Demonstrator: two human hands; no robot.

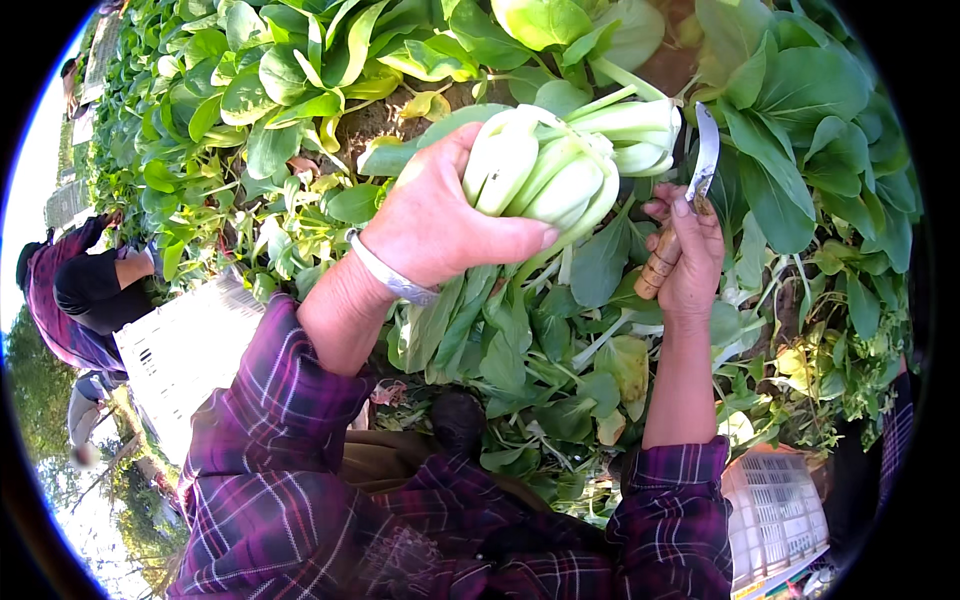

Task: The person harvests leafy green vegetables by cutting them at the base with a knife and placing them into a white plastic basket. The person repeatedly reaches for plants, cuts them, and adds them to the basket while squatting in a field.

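My left hand (442,206) grips a head of bok choy (547,169) around its pale stalk base, with its leaves trailing down toward me. Just beyond it lies a second bok choy (641,135), its cut-looking base pointing right. My right hand (690,240) holds a small curved knife (705,154) by its wooden handle (660,262), the blade pointing up and away from me. The blade stands a little to the right of the second bok choy's base and looks apart from it. My palm and fingers hide part of the left-hand stalks.
Leafy plants (292,75) grow densely ahead, with more at the right (810,97). Loose leaves (585,360) litter the ground before me. White plastic crates stand at left (187,345) and lower right (776,510). Another person (82,285) crouches at far left.
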